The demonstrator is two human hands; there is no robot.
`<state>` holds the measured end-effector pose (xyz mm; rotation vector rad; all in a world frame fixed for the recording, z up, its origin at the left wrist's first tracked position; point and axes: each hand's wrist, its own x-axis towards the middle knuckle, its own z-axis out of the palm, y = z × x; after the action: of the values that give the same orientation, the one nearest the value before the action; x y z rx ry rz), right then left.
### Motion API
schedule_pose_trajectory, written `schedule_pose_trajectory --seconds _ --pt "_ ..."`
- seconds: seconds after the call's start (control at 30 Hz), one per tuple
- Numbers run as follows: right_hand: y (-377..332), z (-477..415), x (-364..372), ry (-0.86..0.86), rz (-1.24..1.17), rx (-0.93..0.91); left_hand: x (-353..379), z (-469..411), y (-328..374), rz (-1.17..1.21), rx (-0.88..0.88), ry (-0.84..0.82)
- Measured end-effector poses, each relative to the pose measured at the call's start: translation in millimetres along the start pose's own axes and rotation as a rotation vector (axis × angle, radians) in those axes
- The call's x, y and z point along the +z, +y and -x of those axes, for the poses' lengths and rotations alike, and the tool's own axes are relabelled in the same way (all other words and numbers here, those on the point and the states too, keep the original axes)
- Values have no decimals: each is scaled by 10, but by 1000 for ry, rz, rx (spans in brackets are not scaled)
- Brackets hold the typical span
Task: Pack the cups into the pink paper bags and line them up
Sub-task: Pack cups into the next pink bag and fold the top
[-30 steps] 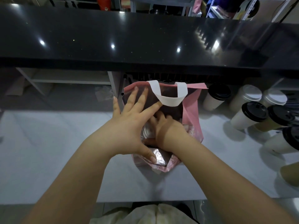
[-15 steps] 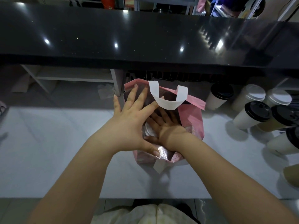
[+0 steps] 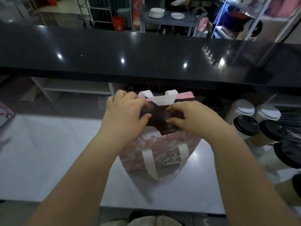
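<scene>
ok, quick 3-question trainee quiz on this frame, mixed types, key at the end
1. True or false: the pink bag lies flat on the counter.
2. Where do the loose cups stand? A) left of the bag B) right of the bag C) on the black ledge
3. Fill in: a white lid shows ____ the bag.

Key: 1 false, it stands upright; 2 B; 3 inside.
</scene>
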<state>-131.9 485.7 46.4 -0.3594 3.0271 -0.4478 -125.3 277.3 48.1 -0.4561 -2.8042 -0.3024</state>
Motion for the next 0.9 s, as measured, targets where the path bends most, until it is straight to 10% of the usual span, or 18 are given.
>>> schedule_pose_trajectory --seconds 0.43,0.9 --pt "1414 1114 -529 300 -101 98 380 -480 1951 106 228 -50" --pt "3004 2840 -121 43 -82 572 1530 -56 3810 165 435 -339"
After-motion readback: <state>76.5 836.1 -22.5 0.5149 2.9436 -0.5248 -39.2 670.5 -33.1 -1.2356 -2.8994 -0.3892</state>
